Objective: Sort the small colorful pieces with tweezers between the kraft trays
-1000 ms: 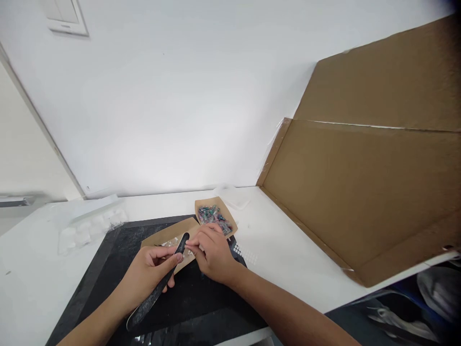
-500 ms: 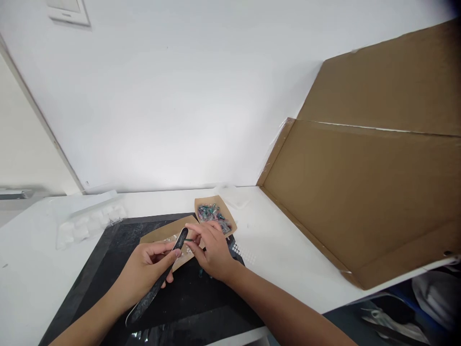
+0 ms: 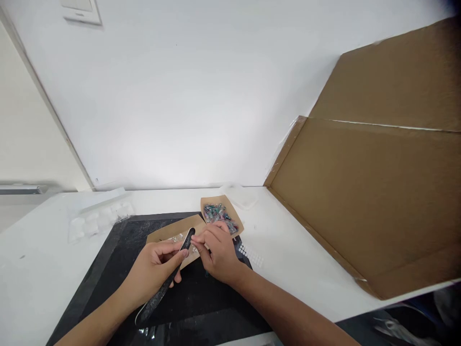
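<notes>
A long black nail file (image 3: pixel 157 301) with a pale edge slants up from the mat, and my left hand (image 3: pixel 158 266) is closed around its upper half. Close to the file's top end, my right hand (image 3: pixel 218 250) pinches thumb and fingers together against it; whatever is between those fingertips is too small and hidden to name. Behind both hands lies a brown paper tray (image 3: pixel 158 235) holding small clear and white pieces. A second brown tray (image 3: pixel 234 207) beyond my right hand is filled with shiny green, pink and clear nail-like pieces (image 3: pixel 219 213).
A black mat (image 3: pixel 118 250) covers part of the white table (image 3: pixel 29 269). Clear plastic packaging (image 3: pixel 101 218) lies back left, and a sheet of small white tabs (image 3: pixel 252 254) sits right of the mat. A large open cardboard box (image 3: pixel 360 192) fills the right side.
My right fingertips have closed in on the file's tip; the thin dark piece seen between them earlier is now hidden. The whole view has shifted slightly, so things appear further right.
</notes>
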{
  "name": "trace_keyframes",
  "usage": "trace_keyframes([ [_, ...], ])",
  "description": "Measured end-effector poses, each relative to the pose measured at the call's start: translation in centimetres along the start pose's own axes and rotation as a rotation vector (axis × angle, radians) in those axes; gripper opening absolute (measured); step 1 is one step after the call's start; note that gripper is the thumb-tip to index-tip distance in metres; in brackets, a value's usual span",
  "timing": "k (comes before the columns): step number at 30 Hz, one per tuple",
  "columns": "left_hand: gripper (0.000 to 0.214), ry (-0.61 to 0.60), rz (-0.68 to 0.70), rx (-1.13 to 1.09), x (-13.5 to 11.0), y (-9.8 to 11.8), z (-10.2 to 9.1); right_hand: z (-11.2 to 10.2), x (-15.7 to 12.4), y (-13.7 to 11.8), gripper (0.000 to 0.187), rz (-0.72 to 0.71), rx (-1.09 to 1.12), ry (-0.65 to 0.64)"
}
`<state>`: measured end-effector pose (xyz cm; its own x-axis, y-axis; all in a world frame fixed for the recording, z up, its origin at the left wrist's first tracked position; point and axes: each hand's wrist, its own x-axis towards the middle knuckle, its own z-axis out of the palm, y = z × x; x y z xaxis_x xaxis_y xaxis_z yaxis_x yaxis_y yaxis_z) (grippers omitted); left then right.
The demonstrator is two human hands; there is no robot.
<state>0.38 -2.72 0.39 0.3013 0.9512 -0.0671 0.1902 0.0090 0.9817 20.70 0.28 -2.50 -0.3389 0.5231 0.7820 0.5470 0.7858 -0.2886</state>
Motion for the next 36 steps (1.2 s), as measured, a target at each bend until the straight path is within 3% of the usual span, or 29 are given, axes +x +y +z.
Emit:
trace_keyframes([
  [3,0.039,-0.007,0.009,0.005,0.0,-0.1,0.0,-0.1,0.2,-0.1,0.012,-0.025,-0.019,-0.055],
  [7,0.04,0.005,0.04,0.041,0.0,-0.5,0.2,-0.3,0.4,-0.1,0.013,0.015,-0.073,-0.009],
  [11,0.04,0.008,0.048,0.116,0.0,-0.6,0.3,-0.5,0.4,-0.3,0.016,-0.04,-0.061,-0.104],
  [17,0.037,0.023,0.082,0.102,-0.2,-0.3,0.4,-1.1,0.7,0.3,0.012,-0.004,-0.051,-0.054],
  [22,0.039,-0.02,0.069,0.151,-0.3,-0.7,0.4,-1.4,0.8,0.2,0.014,-0.063,-0.018,-0.127],
  [27,0.038,0.034,0.087,0.089,-0.3,0.1,0.4,-0.9,0.8,0.0,0.011,-0.047,-0.081,-0.054],
  [32,0.04,-0.025,0.047,0.145,0.0,-0.1,0.1,-0.5,0.4,0.0,0.02,-0.152,-0.11,-0.102],
  [36,0.042,-0.005,0.063,0.142,0.0,-0.5,0.0,-0.4,0.5,-0.1,0.015,-0.104,-0.168,-0.023],
])
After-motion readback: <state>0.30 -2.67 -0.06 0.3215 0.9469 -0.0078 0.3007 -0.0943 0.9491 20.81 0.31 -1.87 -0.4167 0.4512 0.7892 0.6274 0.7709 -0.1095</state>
